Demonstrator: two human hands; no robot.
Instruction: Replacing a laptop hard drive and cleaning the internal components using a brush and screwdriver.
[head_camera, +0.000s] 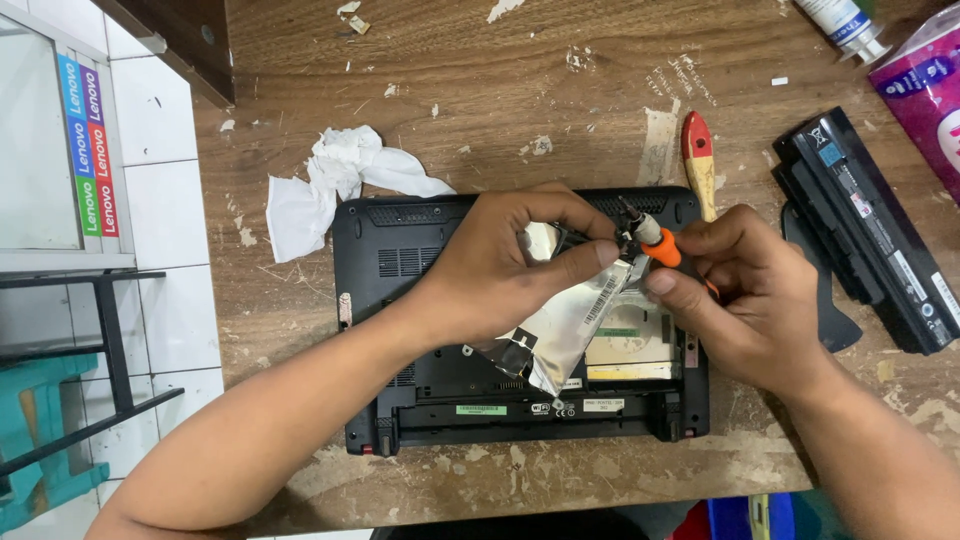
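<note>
A black laptop (400, 300) lay upside down on a worn wooden table (500, 90), its bottom cover off over the middle bay. The left hand (500, 265) reached in from the lower left and pinched a silver foil-covered flap (565, 325) between thumb and fingers, lifting it off the open bay so that it tilted up toward the hinge edge. The right hand (745, 290) came from the lower right and was clenched around a screwdriver (655, 242) with an orange collar and a pale grip, the tip pointing up and left into the spot just above the flap, close to the left hand's fingertips. Whether the tip touched a screw could not be told.

Beside the laptop's far left corner lay a crumpled white tissue (335, 180). A small brush with a red handle (698, 160) rested just past the far right corner, near the right hand. Well to the right lay a long black battery pack (865, 225), with a flat black cover piece (825, 300) between it and the hand. A white tube (840, 22) and a purple packet (930, 85) sat at the far right edge of the table.
</note>
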